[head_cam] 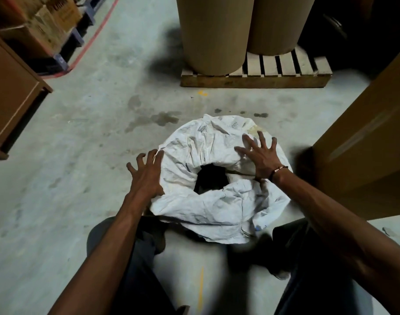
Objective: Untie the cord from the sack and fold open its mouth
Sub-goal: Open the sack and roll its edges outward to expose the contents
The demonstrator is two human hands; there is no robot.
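The sack [219,178] stands on the floor [80,155] in the lower middle of the frame, its mouth [211,178] already rolled down around a dark opening; no cord shows, so the folding step looks nearly finished. The left hand [146,176] rests on the left rim, fingers [141,159] splayed wide. Farther up, the right hand [261,158] presses flat on the far rim, holding nothing. Next probably comes smoothing the roll evenly
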